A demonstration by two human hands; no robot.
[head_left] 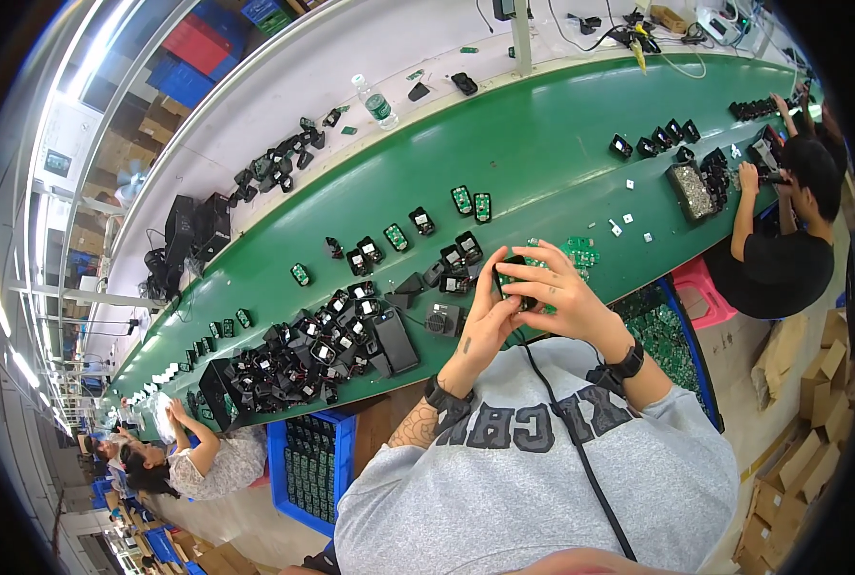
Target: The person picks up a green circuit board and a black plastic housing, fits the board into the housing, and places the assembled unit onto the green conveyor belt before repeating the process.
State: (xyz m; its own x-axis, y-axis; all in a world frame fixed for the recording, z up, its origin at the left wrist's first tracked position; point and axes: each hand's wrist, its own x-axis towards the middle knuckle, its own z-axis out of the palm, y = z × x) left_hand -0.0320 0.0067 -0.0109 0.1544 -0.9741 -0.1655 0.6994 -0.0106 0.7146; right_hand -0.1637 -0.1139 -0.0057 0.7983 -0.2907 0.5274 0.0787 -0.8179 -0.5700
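Both hands meet above the near edge of the green bench (552,144), around a small black plastic housing (514,271) with some green showing in it. My left hand (486,321) grips its left side, thumb and fingers closed. From the right, my right hand (563,292) curls its fingers over the top of the same housing. Fingers hide much of it. Behind my right hand lies a pile of green circuit boards (581,251). Left of my hands are black housings (456,278) standing together and a small grey-black box (443,319).
A large heap of black housings (322,345) covers the bench at left. Blue bins of circuit boards (279,470) (681,335) stand below the near edge. A co-worker (791,230) sits at right beside a metal-filled tray (693,192); another person (207,460) works far left. A water bottle (376,102) stands at the back.
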